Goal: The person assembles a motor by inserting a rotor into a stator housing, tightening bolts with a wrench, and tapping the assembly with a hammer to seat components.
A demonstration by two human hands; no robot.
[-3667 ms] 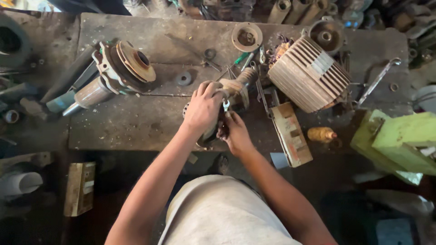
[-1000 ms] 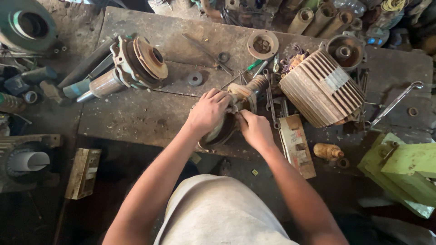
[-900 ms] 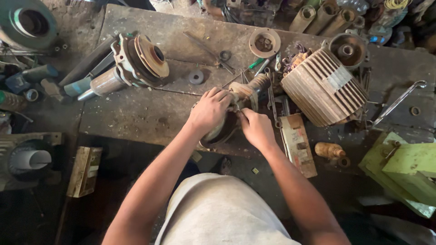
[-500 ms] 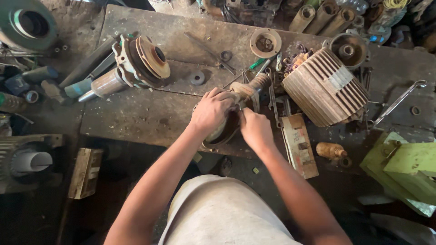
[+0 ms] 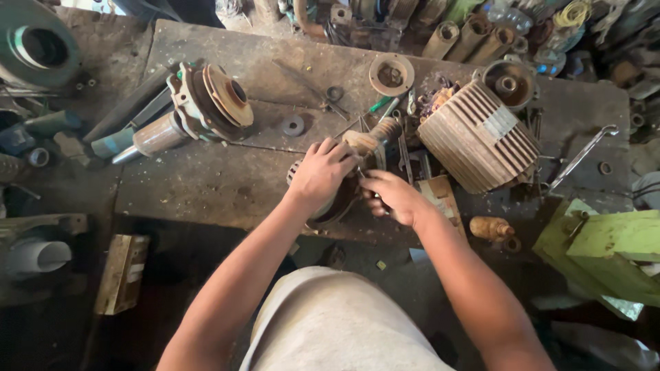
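My left hand is clasped over a round, rusty motor rotor that rests near the front edge of the grimy workbench. The rotor's shaft sticks out toward the back right, with a threaded end. My right hand is closed against the rotor's right side; whatever its fingers pinch is hidden. Both hands touch the rotor.
A ribbed motor housing lies right of the hands. A rusty pump assembly with a shaft sits at the left. A round end cap, a washer, a spanner, a green metal frame and a wooden block surround the bench.
Both hands have stayed on the rotor, with only small shifts of the fingers. The view has drifted slightly.
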